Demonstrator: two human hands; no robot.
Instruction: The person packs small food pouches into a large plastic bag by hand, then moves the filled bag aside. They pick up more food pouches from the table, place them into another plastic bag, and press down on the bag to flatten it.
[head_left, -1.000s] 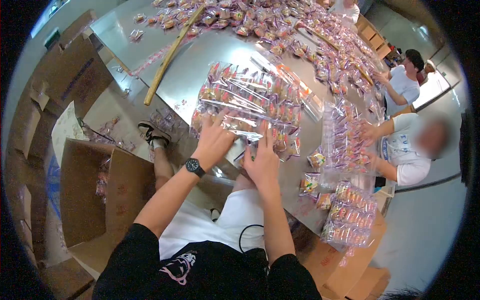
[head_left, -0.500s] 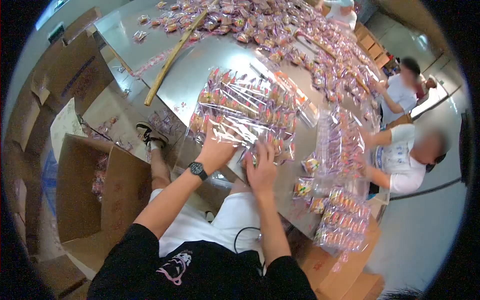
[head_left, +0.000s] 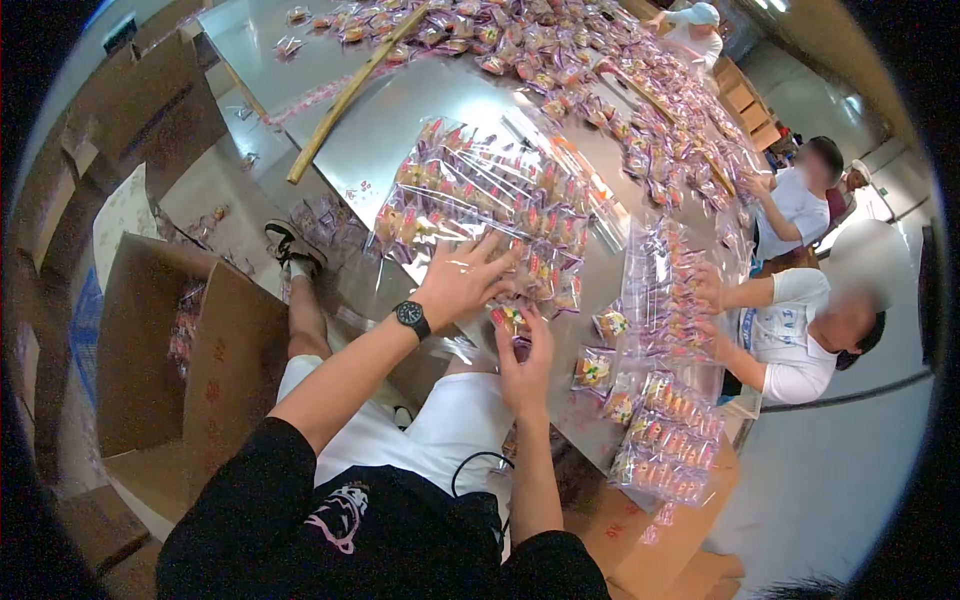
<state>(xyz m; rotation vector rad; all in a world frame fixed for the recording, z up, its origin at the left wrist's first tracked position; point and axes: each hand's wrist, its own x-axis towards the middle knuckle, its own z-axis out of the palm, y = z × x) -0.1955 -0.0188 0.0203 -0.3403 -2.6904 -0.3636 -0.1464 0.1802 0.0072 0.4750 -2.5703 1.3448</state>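
A clear plastic bag (head_left: 470, 190) packed with rows of small wrapped snacks lies on the metal table in front of me. My left hand (head_left: 462, 280), with a black watch at the wrist, rests its outstretched fingers on the bag's near edge. Just right of it, my right hand (head_left: 525, 365) pinches a single wrapped snack packet (head_left: 511, 319) between thumb and fingers, close to the bag's near right corner. Loose snack packets (head_left: 593, 368) sit on the table to the right of this hand.
A heap of wrapped snacks (head_left: 560, 60) covers the table's far side, behind wooden strips (head_left: 350, 100). Another filled bag (head_left: 665, 290) lies under a co-worker's hands at right, near stacked packs (head_left: 668, 440). An open cardboard box (head_left: 240, 350) stands at left. More people stand beyond.
My left hand has shifted right along the bag's near edge, its fingers now spread. A snack packet now shows in my right hand. The view has moved slightly.
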